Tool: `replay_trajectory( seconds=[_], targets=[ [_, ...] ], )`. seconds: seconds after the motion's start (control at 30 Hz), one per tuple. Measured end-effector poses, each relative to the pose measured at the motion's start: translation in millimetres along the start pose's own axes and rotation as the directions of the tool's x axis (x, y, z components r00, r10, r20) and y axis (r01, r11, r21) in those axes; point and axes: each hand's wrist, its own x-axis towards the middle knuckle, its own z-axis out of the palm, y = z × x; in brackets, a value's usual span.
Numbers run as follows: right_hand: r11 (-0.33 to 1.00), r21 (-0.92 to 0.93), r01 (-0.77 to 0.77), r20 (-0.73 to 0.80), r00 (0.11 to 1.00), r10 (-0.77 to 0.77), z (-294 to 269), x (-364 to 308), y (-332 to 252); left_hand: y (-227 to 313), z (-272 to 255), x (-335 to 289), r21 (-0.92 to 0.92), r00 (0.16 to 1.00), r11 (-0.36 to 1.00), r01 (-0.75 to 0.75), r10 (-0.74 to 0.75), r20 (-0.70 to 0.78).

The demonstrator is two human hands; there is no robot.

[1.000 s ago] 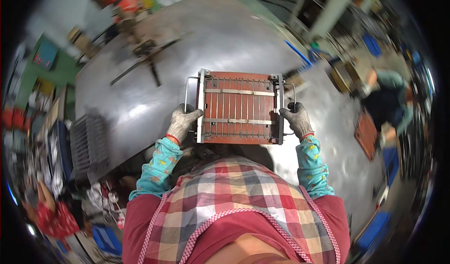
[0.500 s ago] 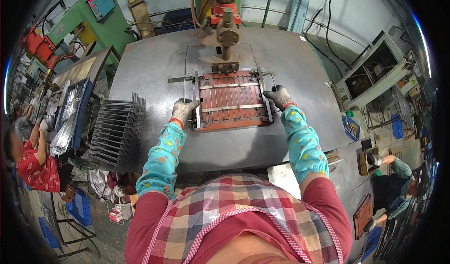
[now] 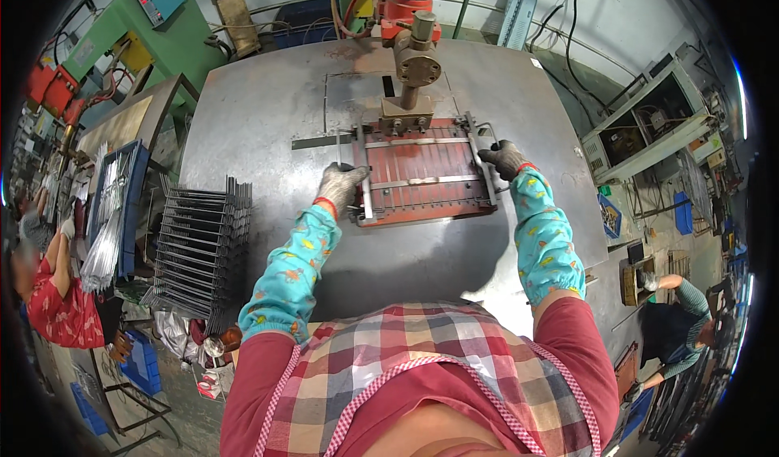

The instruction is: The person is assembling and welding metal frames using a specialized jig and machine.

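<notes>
A reddish-brown jig board [image 3: 430,210] lies on the grey metal table, with metal side bars, two flat cross strips and a row of thin metal wires [image 3: 422,164] laid across it. My left hand [image 3: 341,188], in a grey-white work glove with dark fingertips, is closed on the jig's left side by its upright handle. At the opposite side my right hand [image 3: 505,160], gloved alike, grips the jig near its bent rod handle. Over the far edge of the jig stands the machine's metal welding head [image 3: 408,116], its lower block close to the wires; whether it touches cannot be made out.
A stack of wire racks [image 3: 199,246] stands on the table's left. Beyond it, a blue bin [image 3: 122,205] holds thin metal rods. A red-clothed person [image 3: 61,303] works at far left, another person [image 3: 682,327] at far right. A grey cabinet [image 3: 649,120] stands right of the table.
Both hands have slid the jig to the right across the table, uncovering more of the dark slot at its left. My view has shifted slightly too. Both hands keep their grip.
</notes>
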Motion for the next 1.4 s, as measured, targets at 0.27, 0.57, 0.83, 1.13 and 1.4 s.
replay_trajectory(
  seconds=[0.27,0.57,0.83,1.13,1.4],
  targets=[
    [0.999,0.052,-0.018,-0.064,0.998,0.021,-7.1,1.7,14.7,-0.5,21.2,5.6,0.02,0.997,0.998,0.063,-0.062,-0.056],
    [1.0,-0.018,0.02,-0.128,0.992,-0.022,-0.6,10.0,23.0,-1.8,15.5,3.2,-0.006,0.998,0.999,0.054,-0.054,-0.01],
    [0.996,-0.087,0.007,-0.098,0.995,-0.015,7.4,5.9,12.4,-4.9,9.2,-1.7,-0.046,0.998,0.999,0.014,-0.017,-0.06],
    [0.986,-0.105,0.128,-0.054,0.989,-0.134,62.9,-28.3,-38.7,-14.4,-82.6,2.7,0.02,0.997,0.999,0.043,-0.041,-0.067],
    [0.985,-0.023,0.172,-0.067,0.983,-0.173,66.5,-29.8,-29.2,1.2,-82.7,4.1,-0.129,0.994,0.986,0.107,-0.11,-0.016]
  ],
)
